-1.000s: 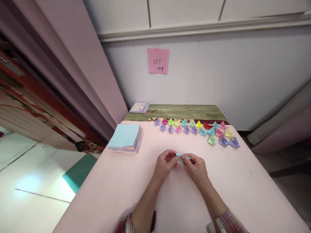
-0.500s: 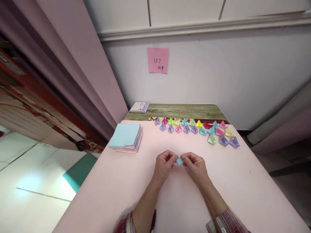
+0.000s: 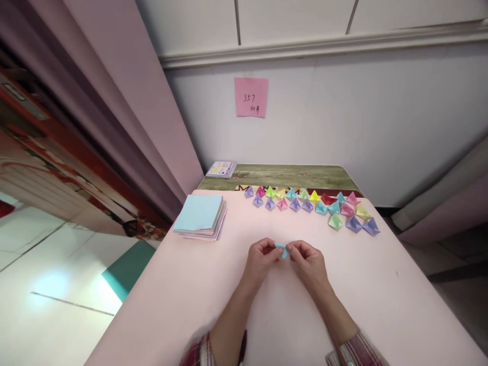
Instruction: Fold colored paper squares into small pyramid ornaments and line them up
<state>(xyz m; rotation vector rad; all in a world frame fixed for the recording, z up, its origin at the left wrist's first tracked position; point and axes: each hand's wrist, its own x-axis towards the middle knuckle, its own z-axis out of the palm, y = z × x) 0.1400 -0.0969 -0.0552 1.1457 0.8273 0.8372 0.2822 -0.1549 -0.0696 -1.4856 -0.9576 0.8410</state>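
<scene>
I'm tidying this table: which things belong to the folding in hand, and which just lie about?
In hand: blue folded piece, pinched between left hand and right hand; paper stack; row of folded shapes.
Lying about: printed packet; pink wall note.

Both forearms reach forward from the lower edge and converge, plaid cuffs pushed back near the elbows. The left hand (image 3: 261,257) and right hand (image 3: 309,261) meet knuckles-up, thumbs and forefingers pinched from either side on a small blue paper fold (image 3: 282,250), remaining fingers curled under
</scene>
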